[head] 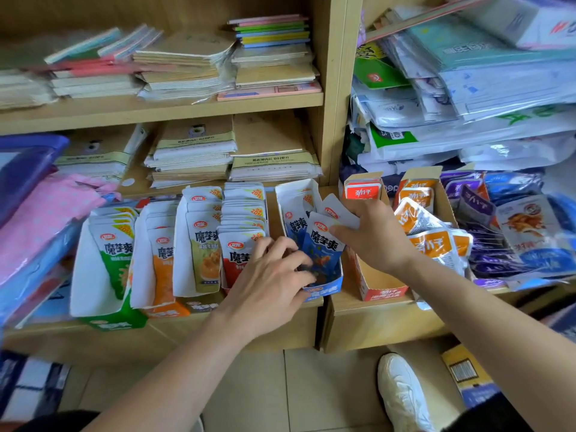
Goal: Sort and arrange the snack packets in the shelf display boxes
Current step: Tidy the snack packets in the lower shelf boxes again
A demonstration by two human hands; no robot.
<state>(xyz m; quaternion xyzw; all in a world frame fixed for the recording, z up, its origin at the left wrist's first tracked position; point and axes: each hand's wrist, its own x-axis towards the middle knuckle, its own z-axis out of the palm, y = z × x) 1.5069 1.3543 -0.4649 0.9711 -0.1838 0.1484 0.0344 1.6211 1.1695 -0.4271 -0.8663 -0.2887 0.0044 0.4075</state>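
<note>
Blue packets (324, 246) stand upright in the blue display box (325, 289). The box sits at the front edge of the wooden shelf (374, 307), fifth from the left in a row of like boxes. Right hand (374, 238): the thumb lies across the white top of the foremost packet and the fingers are curled behind the packets further back. It grips a small bunch of them, their tops fanned and tilted to the right. Left hand (271, 272): the fingers are curled down into the front of the same box, against the lower part of the packets. The tips are hidden, so whether they pinch a packet cannot be told. Just beside this box on the left is a box of red packets (240, 257), filled to the back; the left hand overlaps its front. Further left, in order, are a box of yellow packets (204, 254), a box of orange packets (163, 266) and a box of green packets (117, 257), all upright and facing forward. Right of the blue box stands a red-and-orange carton (383, 291) with red-labelled sachets (363, 191) at its rear. Next is a brown carton (442, 201), with orange sachets (433, 244) lying loose at its front. Beyond that, purple packets (473, 210) lie heaped. On the shelves above are stacked notebooks (187, 63) and paper pads (193, 151). At far left is a pink dotted bag (46, 213). Below, a white shoe (402, 391) rests on the tiled floor.
</note>
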